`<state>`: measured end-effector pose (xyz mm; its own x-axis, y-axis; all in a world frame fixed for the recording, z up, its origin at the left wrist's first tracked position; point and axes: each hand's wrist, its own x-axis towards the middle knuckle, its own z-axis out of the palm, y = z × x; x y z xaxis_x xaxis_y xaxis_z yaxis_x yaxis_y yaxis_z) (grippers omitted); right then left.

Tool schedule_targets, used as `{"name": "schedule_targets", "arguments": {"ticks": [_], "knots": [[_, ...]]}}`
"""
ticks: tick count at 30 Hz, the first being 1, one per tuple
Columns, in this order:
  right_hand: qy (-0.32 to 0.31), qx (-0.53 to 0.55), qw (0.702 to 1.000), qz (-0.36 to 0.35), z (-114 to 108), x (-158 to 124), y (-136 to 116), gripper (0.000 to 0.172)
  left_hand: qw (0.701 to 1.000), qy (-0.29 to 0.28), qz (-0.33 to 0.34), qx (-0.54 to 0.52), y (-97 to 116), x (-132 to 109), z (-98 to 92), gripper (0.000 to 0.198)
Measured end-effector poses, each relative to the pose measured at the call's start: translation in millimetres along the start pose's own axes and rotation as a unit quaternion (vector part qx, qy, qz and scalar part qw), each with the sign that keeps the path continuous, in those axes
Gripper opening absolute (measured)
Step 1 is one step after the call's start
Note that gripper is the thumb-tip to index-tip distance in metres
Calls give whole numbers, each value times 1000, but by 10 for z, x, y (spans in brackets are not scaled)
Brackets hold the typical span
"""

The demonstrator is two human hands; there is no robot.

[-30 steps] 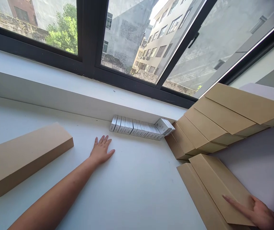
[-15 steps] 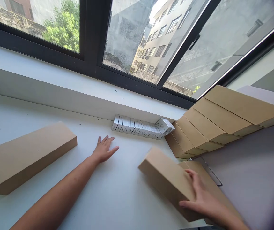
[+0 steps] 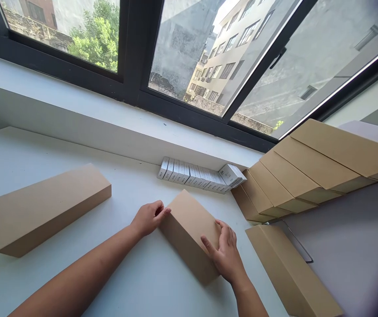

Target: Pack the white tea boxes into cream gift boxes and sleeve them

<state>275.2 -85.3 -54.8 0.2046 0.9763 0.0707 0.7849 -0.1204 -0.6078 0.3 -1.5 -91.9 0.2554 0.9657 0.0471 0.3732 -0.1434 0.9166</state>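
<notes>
A long brown cardboard box (image 3: 189, 233) lies at an angle in front of me on the white table (image 3: 136, 281). My right hand (image 3: 224, 251) grips its near end, thumb on top and fingers over the far side. At the box's far left corner, my left hand (image 3: 151, 218) has its fingers curled, thumb and forefinger closed at the edge. How firmly the left fingers hold that corner is partly hidden. Another brown cardboard box (image 3: 50, 207) rests on the table to the left, apart from both hands.
Against the wall below the window stands a row of small white boxes (image 3: 192, 176), one lying tilted on its right end. Several brown boxes (image 3: 294, 176) are stacked at the right. Nearer, another brown box (image 3: 291, 268) lies by the right edge.
My right hand has carried the box leftward to the middle. My left hand has gone from spread fingers to closed at the box's corner. The view has shifted slightly.
</notes>
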Motion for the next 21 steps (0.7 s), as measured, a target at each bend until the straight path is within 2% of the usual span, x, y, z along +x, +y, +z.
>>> {"name": "schedule_targets", "arguments": {"ticks": [3, 6, 8, 10, 12, 14, 16, 19, 21], "knots": [[49, 70, 996, 1, 79, 17, 60, 70, 999, 11, -12, -31, 32, -15, 39, 42], [80, 199, 977, -4, 110, -10, 173, 68, 996, 10, -17, -87, 118, -31, -13, 32], [65, 310, 949, -10, 108, -75, 257, 73, 992, 1, -13, -126, 216, -34, -104, 30], [39, 371, 928, -17, 103, -167, 324, 71, 981, -23, -6, -193, 341, -34, -217, 30], [38, 364, 930, -33, 101, -259, 366, 66, 962, -50, 4, -270, 482, -40, -321, 30], [58, 338, 936, -73, 89, -312, 389, 68, 947, -63, 16, -314, 626, -59, -399, 27], [77, 328, 935, -110, 53, -298, 418, 70, 948, -81, 26, -307, 770, -95, -454, 25], [100, 325, 932, -126, -40, -151, 520, 43, 951, -155, 40, -266, 981, -162, -517, 28], [116, 326, 929, -133, -88, -2, 627, 39, 958, -195, 64, -201, 1086, -171, -546, 37]]}}
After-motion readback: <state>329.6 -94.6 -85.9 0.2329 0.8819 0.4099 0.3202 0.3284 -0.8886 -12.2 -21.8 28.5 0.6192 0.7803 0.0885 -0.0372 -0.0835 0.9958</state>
